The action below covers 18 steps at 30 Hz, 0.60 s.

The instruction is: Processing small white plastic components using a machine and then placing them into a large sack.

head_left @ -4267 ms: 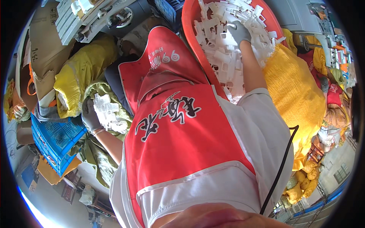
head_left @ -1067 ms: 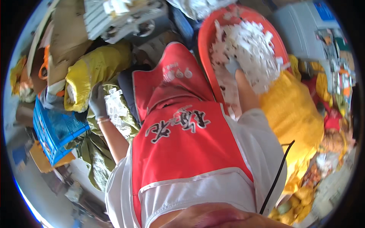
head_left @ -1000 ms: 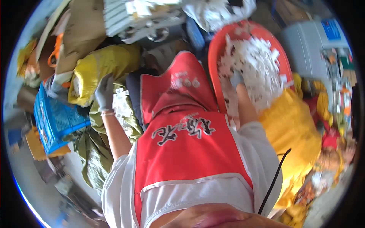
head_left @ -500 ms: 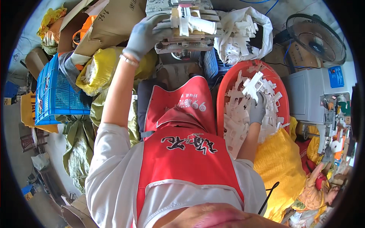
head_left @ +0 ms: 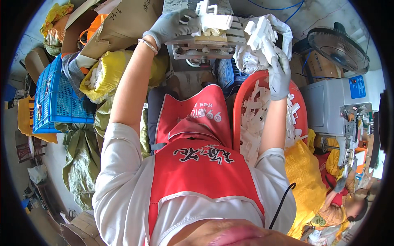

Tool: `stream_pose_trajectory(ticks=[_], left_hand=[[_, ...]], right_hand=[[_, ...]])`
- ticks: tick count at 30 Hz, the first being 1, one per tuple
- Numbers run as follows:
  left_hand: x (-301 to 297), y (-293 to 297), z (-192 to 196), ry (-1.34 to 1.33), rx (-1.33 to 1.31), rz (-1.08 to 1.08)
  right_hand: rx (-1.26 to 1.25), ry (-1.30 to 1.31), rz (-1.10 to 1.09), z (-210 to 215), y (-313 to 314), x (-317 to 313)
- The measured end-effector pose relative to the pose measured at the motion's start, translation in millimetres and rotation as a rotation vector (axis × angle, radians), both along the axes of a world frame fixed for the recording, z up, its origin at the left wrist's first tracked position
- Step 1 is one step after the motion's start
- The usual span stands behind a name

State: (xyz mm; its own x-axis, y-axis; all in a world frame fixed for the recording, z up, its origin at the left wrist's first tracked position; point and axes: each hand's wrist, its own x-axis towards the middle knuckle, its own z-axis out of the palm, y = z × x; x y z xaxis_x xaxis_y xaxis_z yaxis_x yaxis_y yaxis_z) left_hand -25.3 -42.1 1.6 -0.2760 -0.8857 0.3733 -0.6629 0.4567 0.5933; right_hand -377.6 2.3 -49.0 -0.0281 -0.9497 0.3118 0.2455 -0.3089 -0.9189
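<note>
Left hand (head_left: 170, 26) – gloved, gripping white part (head_left: 211, 21) on small press (head_left: 205, 41) ahead. Right hand (head_left: 279, 74) clutching bunch of white parts (head_left: 260, 30) above red tub (head_left: 238, 110). Tub well filled with parts – judged midway, many left.

**A crowded workshop corner in daylight**

Bright, even daylight fills a cluttered space with a pale concrete floor (head_left: 53, 156), bare at the left. A blue plastic crate (head_left: 55, 100) stands on it near flattened cardboard boxes (head_left: 119, 24) and yellow woven sacks (head_left: 108, 74). An olive sack (head_left: 84, 160) lies crumpled below the crate. At the upper right a black pedestal fan (head_left: 338, 45) stands by a grey wall (head_left: 312, 14) strung with blue cables (head_left: 283, 6). Below it sits a grey machine cabinet (head_left: 328, 106).
</note>
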Motion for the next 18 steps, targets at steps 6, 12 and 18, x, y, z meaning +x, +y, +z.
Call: stream_pose_trajectory(ticks=[6, 12, 18], left_hand=[[17, -1, -4, -0.012, 0.045, -0.078], [17, 9, -15, 0.028, -0.131, 0.009], [54, 38, -25, 0.137, -0.354, 0.302]], right_hand=[[0.007, -0.036, 0.031, -4, 7, 9], [0.044, -0.01, 0.02, -10, 14, 5], [0.007, 0.082, 0.109, 14, -7, 27]])
